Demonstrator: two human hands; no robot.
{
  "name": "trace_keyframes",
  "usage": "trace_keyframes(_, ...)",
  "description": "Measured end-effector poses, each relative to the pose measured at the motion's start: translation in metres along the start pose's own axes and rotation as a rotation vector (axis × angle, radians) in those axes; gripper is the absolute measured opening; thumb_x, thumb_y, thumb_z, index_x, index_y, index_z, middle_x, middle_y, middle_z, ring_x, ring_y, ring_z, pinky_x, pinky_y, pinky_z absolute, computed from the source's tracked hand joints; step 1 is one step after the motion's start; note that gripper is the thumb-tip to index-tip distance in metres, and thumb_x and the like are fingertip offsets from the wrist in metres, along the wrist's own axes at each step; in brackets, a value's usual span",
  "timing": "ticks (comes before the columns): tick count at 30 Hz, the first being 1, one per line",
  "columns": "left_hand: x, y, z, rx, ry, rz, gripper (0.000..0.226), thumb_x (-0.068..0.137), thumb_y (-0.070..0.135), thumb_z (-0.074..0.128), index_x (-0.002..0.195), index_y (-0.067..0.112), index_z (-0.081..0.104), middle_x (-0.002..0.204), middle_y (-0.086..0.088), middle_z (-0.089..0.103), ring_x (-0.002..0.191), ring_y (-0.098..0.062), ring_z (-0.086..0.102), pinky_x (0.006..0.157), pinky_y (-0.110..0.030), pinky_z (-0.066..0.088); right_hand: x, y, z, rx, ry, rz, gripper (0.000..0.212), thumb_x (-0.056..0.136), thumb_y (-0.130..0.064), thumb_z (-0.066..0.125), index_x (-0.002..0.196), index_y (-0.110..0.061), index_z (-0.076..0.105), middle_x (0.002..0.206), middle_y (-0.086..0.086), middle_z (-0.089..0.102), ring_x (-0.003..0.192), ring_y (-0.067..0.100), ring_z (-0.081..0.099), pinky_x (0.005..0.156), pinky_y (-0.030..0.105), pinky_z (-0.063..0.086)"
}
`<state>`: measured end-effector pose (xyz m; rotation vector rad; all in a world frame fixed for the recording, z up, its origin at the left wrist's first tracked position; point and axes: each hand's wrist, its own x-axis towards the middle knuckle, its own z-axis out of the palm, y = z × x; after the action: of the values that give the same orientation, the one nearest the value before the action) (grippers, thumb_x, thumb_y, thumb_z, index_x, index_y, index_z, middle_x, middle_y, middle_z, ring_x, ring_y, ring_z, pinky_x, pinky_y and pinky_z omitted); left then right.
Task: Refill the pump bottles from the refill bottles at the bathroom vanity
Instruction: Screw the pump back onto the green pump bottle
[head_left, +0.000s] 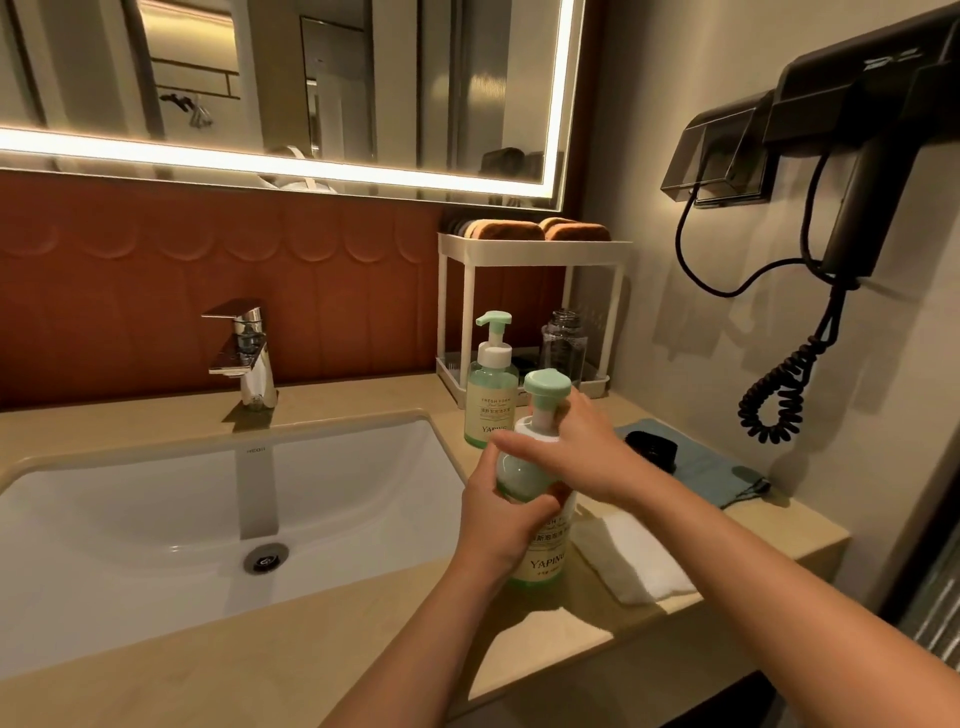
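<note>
A pale green pump bottle (540, 558) marked YAPING stands on the beige vanity counter (322, 649), right of the sink. My left hand (498, 519) grips its body from the left. My right hand (576, 447) wraps around the white collar under the green pump head (546, 387). A second, matching pump bottle (491, 400) stands just behind, untouched. A clear bottle without a cap (563, 345) sits on the lower tier of the white rack (530, 249).
The white sink (156, 519) and chrome tap (249, 353) lie to the left. A folded white cloth (631, 558), a blue cloth (711, 467) and a black object (652, 447) lie to the right. A wall hair dryer (852, 171) with a coiled cord hangs at the right.
</note>
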<state>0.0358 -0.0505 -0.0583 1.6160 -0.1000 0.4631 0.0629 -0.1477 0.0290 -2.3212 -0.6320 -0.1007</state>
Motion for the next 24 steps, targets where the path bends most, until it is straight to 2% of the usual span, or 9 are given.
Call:
trace_keyframes(2,0.000,0.003,-0.002,0.007,-0.018,0.016,0.053,0.073,0.012,0.074,0.115,0.033,0.049,0.108,0.003,0.062,0.102,-0.014,0.059,0.089,-0.035,0.050,0.000,0.002,-0.017,0.392,-0.346,-0.007,0.064,0.075,-0.048,0.066,0.130,-0.029,0.040,0.118,-0.012,0.049,0.110,0.004,0.048,0.092,0.023,0.041)
trace_keyframes(3,-0.001,0.005,-0.003,0.001,-0.028,0.020,0.052,0.070,0.019,0.075,0.112,0.035,0.049,0.107,0.003,0.062,0.101,-0.014,0.059,0.088,-0.035,0.051,0.000,0.005,-0.025,0.486,-0.456,-0.006,0.060,0.079,-0.038,0.064,0.133,-0.028,0.039,0.121,-0.015,0.048,0.110,-0.002,0.046,0.088,0.017,0.038)
trace_keyframes(5,-0.002,0.007,-0.003,-0.018,-0.044,0.020,0.057,0.060,0.037,0.073,0.112,0.036,0.050,0.107,0.005,0.062,0.099,-0.012,0.060,0.086,-0.032,0.052,0.001,0.012,-0.035,0.507,-0.533,-0.033,0.055,0.081,-0.026,0.060,0.133,-0.024,0.043,0.125,-0.016,0.050,0.113,-0.003,0.048,0.092,0.016,0.039)
trace_keyframes(8,-0.002,0.008,-0.004,-0.039,-0.062,0.021,0.074,0.052,0.051,0.069,0.121,0.032,0.049,0.111,0.005,0.063,0.102,-0.013,0.060,0.087,-0.033,0.052,0.000,0.015,-0.034,0.464,-0.435,-0.074,0.044,0.079,-0.021,0.063,0.123,-0.023,0.054,0.119,-0.013,0.060,0.111,0.001,0.056,0.095,0.021,0.045)
trace_keyframes(11,-0.001,0.008,-0.003,-0.028,-0.051,0.032,0.067,0.052,0.050,0.067,0.115,0.036,0.050,0.110,0.005,0.063,0.101,-0.014,0.061,0.086,-0.033,0.052,-0.002,0.012,-0.030,0.364,-0.239,-0.127,0.036,0.078,-0.015,0.070,0.113,-0.015,0.063,0.105,-0.009,0.067,0.098,0.003,0.063,0.087,0.020,0.052)
trace_keyframes(15,-0.001,0.005,-0.003,-0.007,-0.019,0.040,0.064,0.053,0.047,0.067,0.113,0.032,0.051,0.106,0.003,0.064,0.098,-0.015,0.062,0.084,-0.033,0.054,-0.009,-0.001,-0.021,0.060,0.043,-0.154,0.044,0.066,-0.030,0.080,0.104,-0.012,0.069,0.093,-0.009,0.066,0.087,0.002,0.062,0.080,0.024,0.053)
trace_keyframes(20,-0.001,0.003,-0.001,0.018,0.011,0.049,0.044,0.073,0.014,0.074,0.105,0.034,0.051,0.102,0.002,0.062,0.096,-0.014,0.061,0.080,-0.028,0.052,-0.019,-0.009,-0.006,-0.070,0.300,-0.149,0.047,0.065,-0.044,0.079,0.096,-0.012,0.067,0.086,-0.007,0.063,0.084,0.010,0.062,0.075,0.029,0.055)
trace_keyframes(22,-0.002,0.003,-0.001,0.022,0.006,0.040,0.045,0.075,0.010,0.073,0.107,0.032,0.050,0.103,0.001,0.062,0.097,-0.015,0.061,0.081,-0.029,0.052,-0.016,-0.008,0.000,-0.108,0.309,-0.115,0.044,0.066,-0.048,0.076,0.092,-0.016,0.061,0.088,-0.006,0.062,0.087,0.013,0.061,0.076,0.033,0.055)
trace_keyframes(24,-0.002,0.004,-0.002,0.001,-0.017,0.025,0.044,0.073,0.014,0.073,0.107,0.031,0.050,0.104,0.001,0.063,0.098,-0.017,0.061,0.082,-0.030,0.052,-0.010,-0.001,-0.002,0.037,0.118,-0.037,0.040,0.069,-0.046,0.075,0.093,-0.020,0.055,0.095,-0.005,0.063,0.092,0.014,0.061,0.081,0.035,0.054)
